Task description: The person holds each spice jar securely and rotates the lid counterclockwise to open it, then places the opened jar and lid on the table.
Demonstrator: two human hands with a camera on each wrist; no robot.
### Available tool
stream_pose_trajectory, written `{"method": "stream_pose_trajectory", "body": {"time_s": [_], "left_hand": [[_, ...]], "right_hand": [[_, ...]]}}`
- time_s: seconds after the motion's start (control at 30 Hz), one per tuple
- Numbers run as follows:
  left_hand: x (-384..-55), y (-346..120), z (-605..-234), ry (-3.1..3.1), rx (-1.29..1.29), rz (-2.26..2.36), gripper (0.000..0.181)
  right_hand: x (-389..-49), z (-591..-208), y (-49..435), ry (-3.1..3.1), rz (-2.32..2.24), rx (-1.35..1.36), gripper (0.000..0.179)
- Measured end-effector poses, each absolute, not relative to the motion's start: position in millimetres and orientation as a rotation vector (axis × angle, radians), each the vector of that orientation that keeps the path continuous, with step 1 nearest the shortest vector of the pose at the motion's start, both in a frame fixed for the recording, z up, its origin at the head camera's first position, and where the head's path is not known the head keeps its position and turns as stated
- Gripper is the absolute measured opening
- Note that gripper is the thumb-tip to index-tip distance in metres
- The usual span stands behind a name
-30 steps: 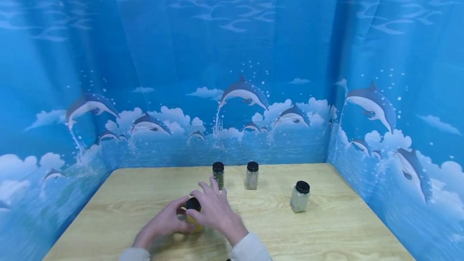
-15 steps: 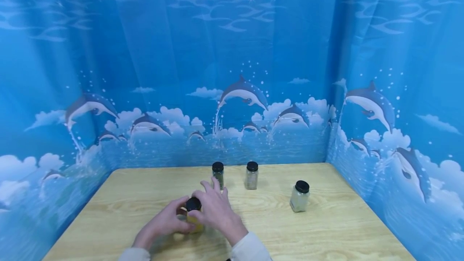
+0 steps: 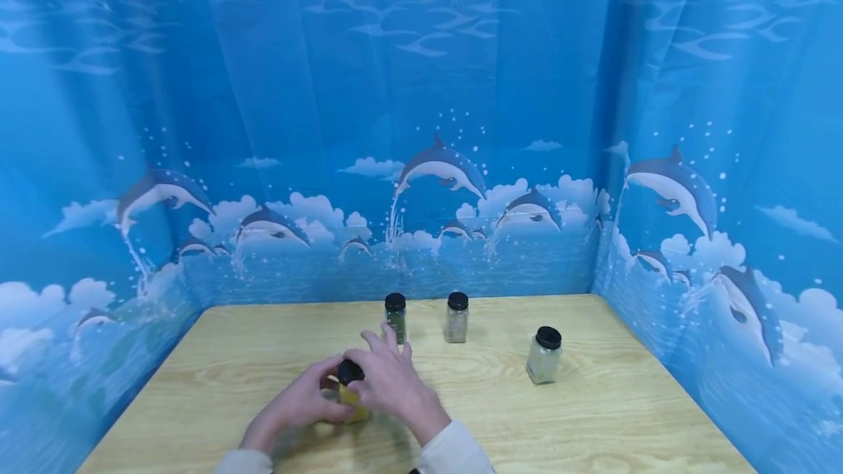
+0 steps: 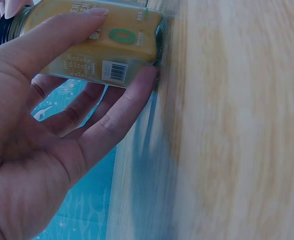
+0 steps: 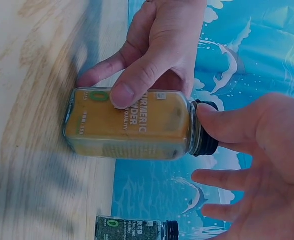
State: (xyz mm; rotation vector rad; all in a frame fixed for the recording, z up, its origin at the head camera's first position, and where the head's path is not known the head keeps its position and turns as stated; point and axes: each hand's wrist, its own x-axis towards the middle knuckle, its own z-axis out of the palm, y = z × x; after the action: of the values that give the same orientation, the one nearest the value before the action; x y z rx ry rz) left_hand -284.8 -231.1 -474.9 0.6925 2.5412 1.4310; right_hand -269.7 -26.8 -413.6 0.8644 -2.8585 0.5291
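Observation:
A glass jar of turmeric powder [image 5: 131, 127], yellow-orange inside, stands upright on the table near its front. My left hand [image 3: 306, 397] grips the jar body, with the thumb lying across the label and the other fingers round the far side. On the black screw lid [image 5: 207, 142] my right hand [image 3: 393, 386] pinches with thumb and index finger, as the right wrist view shows; its other fingers spread away from the jar. The lid sits on the jar's neck. Behind the right hand's fingertips stands a jar of chopped parsley [image 5: 129, 228], partly covered by them in the head view.
Two more black-lidded glass jars stand on the wooden table [image 3: 263, 335]: a pale-filled jar [image 3: 457, 324] at the back and a whitish jar [image 3: 544, 360] to the right. A blue dolphin-print curtain [image 3: 421, 254] encloses the table's back and sides.
Both hands keep their hold on the turmeric jar in the same spot. The right hand's fingers shift slightly at the lid. The other jars stay put.

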Motion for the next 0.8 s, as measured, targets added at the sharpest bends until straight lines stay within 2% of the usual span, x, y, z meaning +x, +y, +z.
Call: {"method": "stream_pose_trajectory", "body": {"time_s": [0.23, 0.5, 0.67, 0.8], "left_hand": [[-284.5, -230.9, -474.6, 2.538, 0.663, 1.414, 0.066], [-281.5, -231.2, -472.4, 2.546, 0.633, 1.413, 0.086], [-281.1, -230.9, -472.4, 2.572, 0.683, 1.408, 0.081], [-282.2, -229.9, -471.9, 2.563, 0.694, 1.399, 0.064]], "right_hand": [[-272.5, -413.0, -25.5, -2.841, 0.542, 0.87, 0.054], [-275.9, -414.1, -27.0, -2.819, 0.571, 0.79, 0.055], [-276.9, -414.1, -29.1, -2.808, 0.566, 0.732, 0.056], [-277.5, -414.7, -29.6, -2.786, 0.574, 0.719, 0.048]]}}
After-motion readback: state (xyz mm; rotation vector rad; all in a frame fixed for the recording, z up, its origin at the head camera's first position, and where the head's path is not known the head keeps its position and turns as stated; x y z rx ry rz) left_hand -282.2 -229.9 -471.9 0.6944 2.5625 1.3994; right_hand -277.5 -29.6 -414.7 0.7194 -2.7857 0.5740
